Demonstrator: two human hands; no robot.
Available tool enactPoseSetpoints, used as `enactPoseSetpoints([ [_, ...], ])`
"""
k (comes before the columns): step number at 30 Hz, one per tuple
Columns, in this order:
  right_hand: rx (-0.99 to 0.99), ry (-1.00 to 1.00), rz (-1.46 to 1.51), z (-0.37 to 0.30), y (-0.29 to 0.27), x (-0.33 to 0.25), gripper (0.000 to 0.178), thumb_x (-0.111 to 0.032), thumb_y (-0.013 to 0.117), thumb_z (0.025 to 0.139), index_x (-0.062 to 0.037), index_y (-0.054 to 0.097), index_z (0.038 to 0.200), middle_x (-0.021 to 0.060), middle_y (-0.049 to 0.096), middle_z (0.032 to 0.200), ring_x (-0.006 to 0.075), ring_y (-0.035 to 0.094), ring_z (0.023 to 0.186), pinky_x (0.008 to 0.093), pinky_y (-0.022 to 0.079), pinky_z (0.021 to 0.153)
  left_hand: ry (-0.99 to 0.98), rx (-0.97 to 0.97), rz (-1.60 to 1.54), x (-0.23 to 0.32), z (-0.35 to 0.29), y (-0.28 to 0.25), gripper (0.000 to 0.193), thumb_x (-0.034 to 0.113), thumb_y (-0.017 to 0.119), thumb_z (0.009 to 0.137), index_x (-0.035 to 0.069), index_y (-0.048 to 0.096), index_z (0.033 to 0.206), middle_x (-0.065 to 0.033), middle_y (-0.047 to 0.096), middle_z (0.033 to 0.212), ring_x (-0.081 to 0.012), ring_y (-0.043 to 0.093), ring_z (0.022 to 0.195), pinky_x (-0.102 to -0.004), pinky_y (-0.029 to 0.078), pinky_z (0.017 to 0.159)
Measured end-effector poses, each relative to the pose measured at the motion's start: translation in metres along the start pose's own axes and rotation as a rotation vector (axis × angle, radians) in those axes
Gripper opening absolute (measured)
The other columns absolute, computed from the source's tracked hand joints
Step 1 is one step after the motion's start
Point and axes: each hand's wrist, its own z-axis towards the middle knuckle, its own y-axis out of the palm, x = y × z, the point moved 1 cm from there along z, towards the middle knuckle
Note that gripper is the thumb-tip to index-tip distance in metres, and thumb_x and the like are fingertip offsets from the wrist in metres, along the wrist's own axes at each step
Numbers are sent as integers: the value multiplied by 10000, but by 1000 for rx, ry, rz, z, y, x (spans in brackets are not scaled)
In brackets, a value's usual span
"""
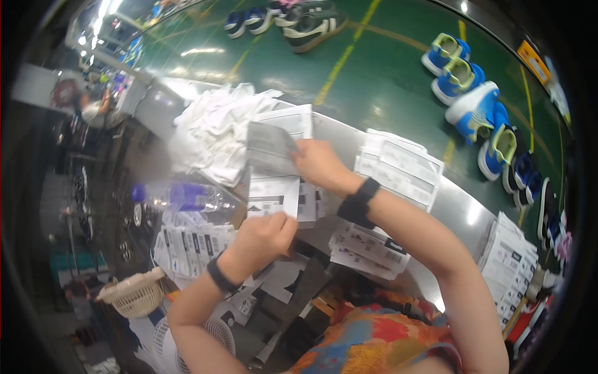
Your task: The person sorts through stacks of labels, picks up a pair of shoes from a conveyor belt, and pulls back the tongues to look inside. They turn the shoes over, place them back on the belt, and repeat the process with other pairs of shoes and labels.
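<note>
My right hand (321, 163) pinches the edge of a thin grey sheet (268, 146), which is lifted and bent. Below it, my left hand (263, 240) is closed at the lower edge of a printed white label sheet (269, 189); its fingertips are partly hidden. Another white sheet (299, 119) lies behind the grey one. To the right stand a stack of printed sheets (398, 168) and, nearer me, a second pile of label sheets (367, 249). Each wrist has a dark band.
A white crumpled heap (215, 131) lies at the left, beside a clear bottle with purple label and cap (180, 196). More label sheets (196, 246), a beige basket (134, 296) and a white fan (212, 340) are nearer. Blue-white sneakers (473, 112) stand on the green surface (386, 68) beyond the metal table.
</note>
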Motion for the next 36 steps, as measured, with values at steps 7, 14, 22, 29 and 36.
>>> enactPoseSetpoints([
  [7,-287,103,278,-10,-19,-8,522,-371,606,889,108,618,1093,344,619,1098,443,609,1068,440,484,924,-857,380,-923,35,-6,-91,84,-22,753,761,-14,669,766,-63,696,697,-95,630,574,-215,493,551],
  [14,-373,110,578,-123,-143,-67,795,-727,514,873,50,680,909,71,628,746,125,566,663,279,451,582,-543,451,-933,61,25,-121,91,-52,742,758,-29,656,778,-106,706,727,-117,656,643,-231,498,614],
  [22,-222,216,733,-245,-231,-54,462,-453,577,972,4,649,971,80,681,756,113,648,672,243,509,598,-215,310,-1232,86,101,-112,46,-78,679,829,-71,634,822,-161,709,772,-141,675,635,-245,533,570],
  [29,53,478,617,-302,-271,-39,591,-568,496,969,-2,663,947,101,690,787,157,678,697,276,545,612,-74,120,-1194,108,164,-84,56,-52,708,821,-50,654,810,-109,717,785,-115,671,713,-227,512,651],
  [36,603,380,183,-339,-307,9,165,-120,651,875,29,625,942,128,660,746,200,666,678,309,503,577,-73,-12,-1384,124,272,-40,211,-17,598,906,-103,641,1094,-147,720,818,-169,694,731,-265,553,691],
])
